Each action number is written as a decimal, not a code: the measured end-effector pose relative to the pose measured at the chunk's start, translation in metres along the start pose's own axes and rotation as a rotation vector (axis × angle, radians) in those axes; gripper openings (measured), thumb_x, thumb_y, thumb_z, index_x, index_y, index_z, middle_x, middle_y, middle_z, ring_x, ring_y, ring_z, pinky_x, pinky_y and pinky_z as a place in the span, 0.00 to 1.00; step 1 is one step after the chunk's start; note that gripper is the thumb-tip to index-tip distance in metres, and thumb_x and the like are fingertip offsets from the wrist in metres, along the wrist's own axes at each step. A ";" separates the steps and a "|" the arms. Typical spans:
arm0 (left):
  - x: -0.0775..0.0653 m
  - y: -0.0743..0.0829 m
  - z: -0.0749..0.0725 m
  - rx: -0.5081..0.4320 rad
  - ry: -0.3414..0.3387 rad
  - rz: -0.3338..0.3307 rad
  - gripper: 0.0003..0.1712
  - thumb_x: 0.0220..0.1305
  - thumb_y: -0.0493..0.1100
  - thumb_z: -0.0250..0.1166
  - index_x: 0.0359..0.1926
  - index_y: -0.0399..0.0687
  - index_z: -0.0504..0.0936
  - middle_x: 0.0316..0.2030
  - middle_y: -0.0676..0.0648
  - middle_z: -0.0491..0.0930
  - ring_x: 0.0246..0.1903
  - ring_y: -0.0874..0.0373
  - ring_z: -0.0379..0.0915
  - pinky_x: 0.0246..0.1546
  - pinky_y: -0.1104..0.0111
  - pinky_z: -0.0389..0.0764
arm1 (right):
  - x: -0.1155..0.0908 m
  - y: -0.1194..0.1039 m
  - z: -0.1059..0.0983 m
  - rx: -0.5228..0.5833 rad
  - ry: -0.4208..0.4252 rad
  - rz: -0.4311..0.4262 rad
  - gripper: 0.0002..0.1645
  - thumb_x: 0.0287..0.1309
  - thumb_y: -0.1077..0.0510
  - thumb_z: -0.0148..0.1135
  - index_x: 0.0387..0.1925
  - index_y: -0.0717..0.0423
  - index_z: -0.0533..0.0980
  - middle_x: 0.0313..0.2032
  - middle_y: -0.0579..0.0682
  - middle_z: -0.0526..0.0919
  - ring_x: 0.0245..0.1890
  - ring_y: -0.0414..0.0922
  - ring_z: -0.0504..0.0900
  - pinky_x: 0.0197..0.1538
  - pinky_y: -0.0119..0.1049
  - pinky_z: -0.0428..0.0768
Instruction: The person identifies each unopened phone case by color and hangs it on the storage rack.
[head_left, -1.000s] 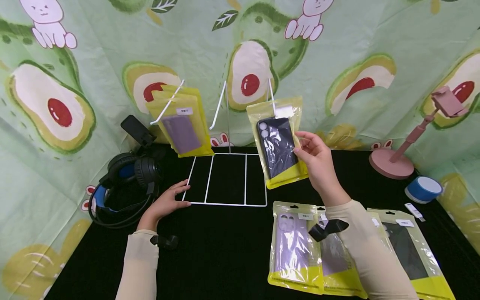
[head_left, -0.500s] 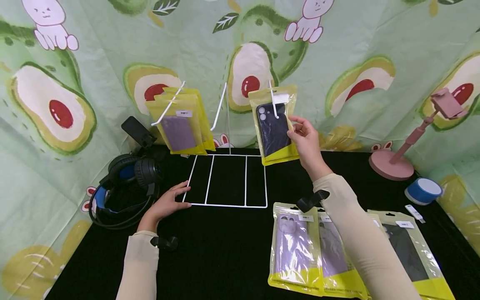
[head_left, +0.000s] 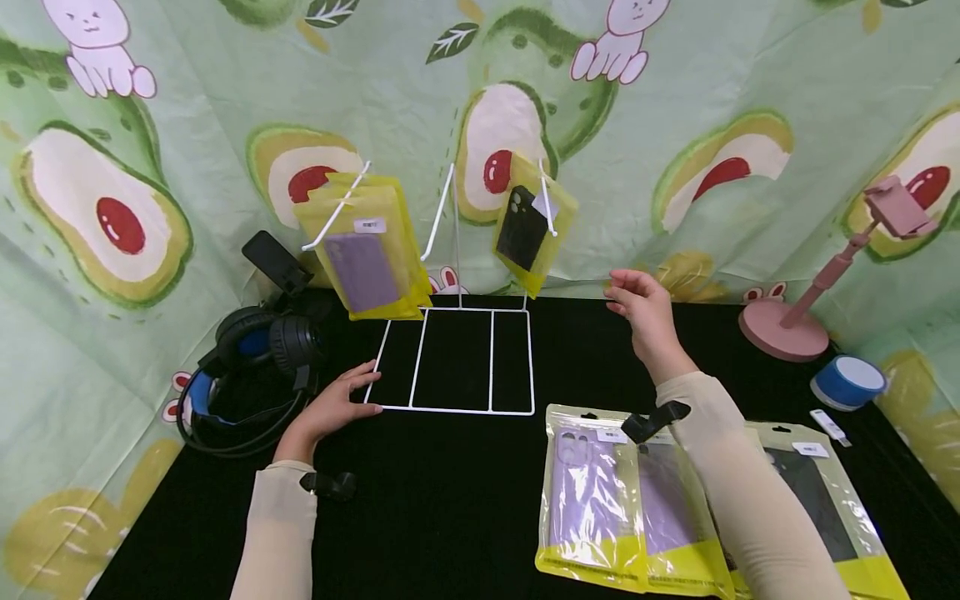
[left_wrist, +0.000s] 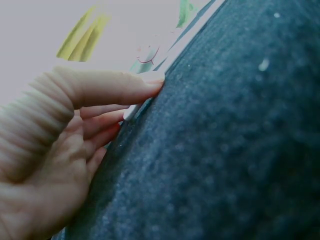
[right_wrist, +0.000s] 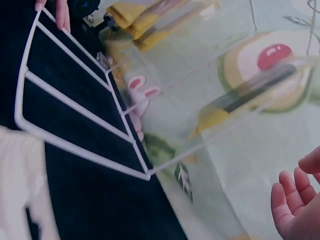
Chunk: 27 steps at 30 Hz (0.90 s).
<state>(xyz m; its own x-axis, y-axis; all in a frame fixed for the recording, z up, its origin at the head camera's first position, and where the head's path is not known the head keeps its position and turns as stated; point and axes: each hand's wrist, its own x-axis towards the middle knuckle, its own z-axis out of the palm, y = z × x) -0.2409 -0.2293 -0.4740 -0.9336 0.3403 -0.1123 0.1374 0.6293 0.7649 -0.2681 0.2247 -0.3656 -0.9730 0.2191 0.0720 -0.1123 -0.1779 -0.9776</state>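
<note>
In the head view, my left hand (head_left: pixel 337 412) holds the front left corner of a white wire display rack (head_left: pixel 472 409). The left wrist view shows its thumb on the white wire (left_wrist: pixel 187 40), with the fingers beyond it. My right hand (head_left: pixel 645 317) is in the air right of the rack, holding nothing, its fingers loosely bent. A black phone case in a yellow-edged pouch (head_left: pixel 523 229) hangs tilted on the rack's right hook (head_left: pixel 546 200). Several pouches with a purple phone case (head_left: pixel 363 271) in front hang on the left hook (head_left: pixel 337 208). The middle hook (head_left: pixel 437 212) bears nothing.
More packaged cases, a purple one (head_left: pixel 585 492) and a black one (head_left: pixel 813 500) among them, lie at front right. Headphones (head_left: pixel 255 367) sit on the left. A pink phone stand (head_left: pixel 787 325), blue round item (head_left: pixel 847 379) and small white stick (head_left: pixel 830 425) stand or lie right.
The right hand brought the black phone case pouch up to the right hook, let go, and drew back right and down. The pouch now hangs turned and tilted. The left hand stayed put.
</note>
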 end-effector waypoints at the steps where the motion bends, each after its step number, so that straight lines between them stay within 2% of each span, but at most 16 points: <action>1: 0.000 0.000 0.000 -0.002 0.002 -0.008 0.37 0.57 0.42 0.67 0.64 0.31 0.65 0.71 0.36 0.50 0.69 0.36 0.40 0.66 0.42 0.43 | -0.003 0.001 -0.006 0.021 -0.001 0.015 0.10 0.59 0.71 0.56 0.36 0.55 0.77 0.34 0.47 0.75 0.32 0.39 0.78 0.37 0.27 0.79; 6: 0.000 0.000 0.000 0.007 0.000 -0.017 0.37 0.58 0.42 0.67 0.65 0.32 0.65 0.71 0.36 0.49 0.69 0.36 0.40 0.66 0.42 0.42 | -0.025 0.005 -0.039 0.066 -0.022 0.074 0.10 0.61 0.70 0.55 0.36 0.54 0.78 0.34 0.45 0.77 0.32 0.39 0.80 0.38 0.28 0.80; 10: -0.001 0.001 0.000 0.000 0.002 -0.005 0.37 0.58 0.42 0.67 0.64 0.31 0.65 0.71 0.36 0.49 0.69 0.36 0.40 0.66 0.42 0.43 | -0.044 0.005 -0.059 0.037 -0.047 0.096 0.08 0.61 0.68 0.57 0.40 0.57 0.77 0.35 0.44 0.78 0.34 0.38 0.81 0.40 0.29 0.80; 14: -0.002 0.002 0.000 -0.001 0.007 0.014 0.36 0.57 0.41 0.67 0.64 0.30 0.65 0.71 0.35 0.50 0.69 0.36 0.40 0.66 0.42 0.43 | -0.062 0.004 -0.076 -0.036 -0.083 0.114 0.07 0.62 0.64 0.58 0.41 0.53 0.77 0.36 0.43 0.79 0.36 0.38 0.80 0.40 0.27 0.80; 17: -0.002 0.002 0.000 0.004 0.008 0.020 0.36 0.57 0.41 0.67 0.64 0.30 0.65 0.71 0.35 0.50 0.69 0.36 0.41 0.66 0.43 0.43 | -0.075 0.003 -0.085 -0.142 -0.111 0.135 0.07 0.63 0.61 0.58 0.43 0.51 0.76 0.37 0.42 0.78 0.37 0.38 0.79 0.41 0.26 0.79; 20: -0.001 0.002 0.000 0.008 0.004 0.015 0.37 0.57 0.42 0.67 0.64 0.30 0.65 0.71 0.35 0.50 0.69 0.36 0.41 0.66 0.42 0.43 | -0.088 0.002 -0.091 -0.309 -0.154 0.156 0.14 0.65 0.57 0.56 0.50 0.57 0.72 0.39 0.43 0.77 0.38 0.36 0.79 0.42 0.26 0.79; 24: -0.001 0.002 0.000 0.003 0.001 0.004 0.38 0.57 0.43 0.67 0.64 0.30 0.65 0.71 0.35 0.50 0.69 0.36 0.40 0.66 0.42 0.43 | -0.104 0.003 -0.092 -0.535 -0.256 0.205 0.23 0.67 0.55 0.53 0.57 0.66 0.65 0.45 0.54 0.75 0.40 0.38 0.79 0.43 0.31 0.80; 27: -0.002 0.003 0.000 -0.002 0.002 -0.004 0.38 0.57 0.42 0.67 0.65 0.31 0.65 0.71 0.36 0.49 0.70 0.36 0.40 0.66 0.42 0.42 | -0.117 0.005 -0.091 -0.618 -0.343 0.271 0.27 0.66 0.56 0.54 0.60 0.68 0.63 0.48 0.62 0.74 0.41 0.44 0.80 0.43 0.37 0.81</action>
<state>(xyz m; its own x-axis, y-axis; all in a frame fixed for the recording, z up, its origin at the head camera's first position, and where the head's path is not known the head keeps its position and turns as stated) -0.2388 -0.2280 -0.4720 -0.9348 0.3364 -0.1141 0.1331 0.6295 0.7655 -0.1369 0.2851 -0.3970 -0.9699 -0.0848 -0.2284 0.1751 0.4092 -0.8955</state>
